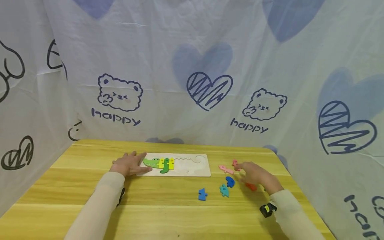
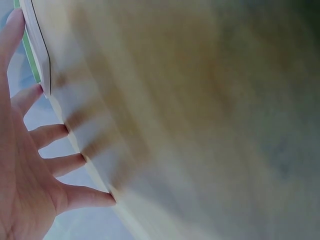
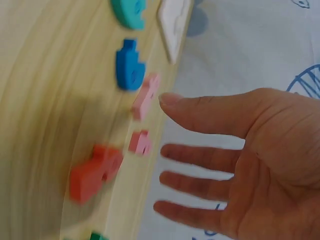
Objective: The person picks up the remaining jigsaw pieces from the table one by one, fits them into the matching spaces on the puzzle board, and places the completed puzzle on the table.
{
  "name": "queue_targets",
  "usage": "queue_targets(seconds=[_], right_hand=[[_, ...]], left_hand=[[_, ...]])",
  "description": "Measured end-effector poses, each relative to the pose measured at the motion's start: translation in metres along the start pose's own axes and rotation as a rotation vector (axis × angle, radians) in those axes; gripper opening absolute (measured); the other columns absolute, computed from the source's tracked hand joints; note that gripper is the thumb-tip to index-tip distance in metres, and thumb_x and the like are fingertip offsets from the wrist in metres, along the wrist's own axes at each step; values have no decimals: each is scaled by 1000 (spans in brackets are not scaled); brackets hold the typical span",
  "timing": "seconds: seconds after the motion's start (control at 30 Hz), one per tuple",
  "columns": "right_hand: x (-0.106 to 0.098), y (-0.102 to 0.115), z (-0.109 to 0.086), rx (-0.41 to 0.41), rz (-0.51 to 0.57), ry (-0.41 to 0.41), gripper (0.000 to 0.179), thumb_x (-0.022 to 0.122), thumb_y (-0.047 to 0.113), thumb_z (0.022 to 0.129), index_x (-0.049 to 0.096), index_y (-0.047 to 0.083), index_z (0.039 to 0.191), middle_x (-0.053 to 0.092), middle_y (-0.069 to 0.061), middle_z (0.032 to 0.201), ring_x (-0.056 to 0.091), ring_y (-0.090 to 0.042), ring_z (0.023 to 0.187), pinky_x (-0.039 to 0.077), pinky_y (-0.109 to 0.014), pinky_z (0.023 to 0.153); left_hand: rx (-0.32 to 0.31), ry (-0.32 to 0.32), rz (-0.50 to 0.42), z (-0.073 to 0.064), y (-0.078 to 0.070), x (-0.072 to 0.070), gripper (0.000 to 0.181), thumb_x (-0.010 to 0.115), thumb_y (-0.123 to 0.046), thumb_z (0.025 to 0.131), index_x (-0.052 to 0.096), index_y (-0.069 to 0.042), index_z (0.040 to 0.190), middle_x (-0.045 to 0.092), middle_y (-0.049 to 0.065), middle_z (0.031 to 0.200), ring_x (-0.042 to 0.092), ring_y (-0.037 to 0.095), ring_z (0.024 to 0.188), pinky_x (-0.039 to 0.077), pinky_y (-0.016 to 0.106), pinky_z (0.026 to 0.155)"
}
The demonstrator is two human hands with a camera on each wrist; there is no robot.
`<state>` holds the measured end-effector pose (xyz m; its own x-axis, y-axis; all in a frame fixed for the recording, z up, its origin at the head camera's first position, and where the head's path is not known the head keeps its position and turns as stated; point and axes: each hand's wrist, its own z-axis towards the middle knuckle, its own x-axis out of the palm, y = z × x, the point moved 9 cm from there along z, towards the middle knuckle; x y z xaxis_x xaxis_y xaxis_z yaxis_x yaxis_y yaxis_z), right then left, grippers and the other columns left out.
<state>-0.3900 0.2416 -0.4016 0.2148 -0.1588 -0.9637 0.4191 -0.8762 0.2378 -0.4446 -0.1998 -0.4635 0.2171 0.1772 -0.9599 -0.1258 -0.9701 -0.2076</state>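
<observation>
A pale wooden puzzle board [image 1: 192,167] lies on the table, with a green crocodile head [image 1: 151,162] and several yellow and green body pieces [image 1: 165,164] at its left part. My left hand [image 1: 129,164] rests with spread fingers at the board's left end; its thumb and a finger touch the board in the left wrist view. Above the loose pieces on the right hovers my right hand [image 1: 255,174], fingers extended and nothing held. Nearest to it are a pink-red piece [image 1: 235,164], a light pink piece [image 1: 226,169] and an orange-red piece [image 3: 95,172].
Left of the right hand lie a dark blue piece [image 1: 230,182], a teal piece [image 1: 224,190] and a blue piece [image 1: 202,194]. A green piece [image 3: 97,236] shows at the right wrist view's lower edge. Printed cloth [image 1: 168,100] hangs behind the wooden table [image 1: 156,213].
</observation>
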Motion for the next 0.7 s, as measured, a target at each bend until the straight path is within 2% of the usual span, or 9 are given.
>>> queue_targets(seconds=[0.17,0.27,0.47,0.57,0.7], right_hand=[[2,-19,-5,12,31,34,46,77,-3,87,67,1,131,66,-19,137,55,-47,134,46,-62,112],[2,-24,-11,-37,-10,34,46,77,-7,84,68,1,129,67,-18,135,56,-47,132,47,-61,110],[6,-24,-20,-203,-130,13,55,81,-10,75,67,-2,128,65,-25,136,59,-48,127,47,-62,109],[8,-24,-23,-266,-213,-11,54,84,-5,75,68,-1,126,64,-26,136,60,-48,125,49,-62,107],[13,-29,-24,-306,-289,-38,54,87,4,77,68,1,127,66,-25,133,63,-46,121,53,-61,102]], left_hand=[[3,-6,-2,1,2,0,99,52,-82,88,32,-21,163,27,31,165,22,67,147,25,93,100],[6,-9,-12,2,1,-1,99,52,-83,87,33,-22,163,28,31,165,22,67,147,24,92,101],[4,-2,-21,4,-1,-1,98,53,-82,88,32,-21,163,27,31,166,22,67,147,24,92,102],[2,-1,-21,4,-1,0,98,53,-81,88,32,-22,163,27,31,166,21,67,148,24,92,102],[-2,-3,-13,4,0,0,98,53,-81,88,32,-21,163,27,31,166,22,67,147,25,92,102]])
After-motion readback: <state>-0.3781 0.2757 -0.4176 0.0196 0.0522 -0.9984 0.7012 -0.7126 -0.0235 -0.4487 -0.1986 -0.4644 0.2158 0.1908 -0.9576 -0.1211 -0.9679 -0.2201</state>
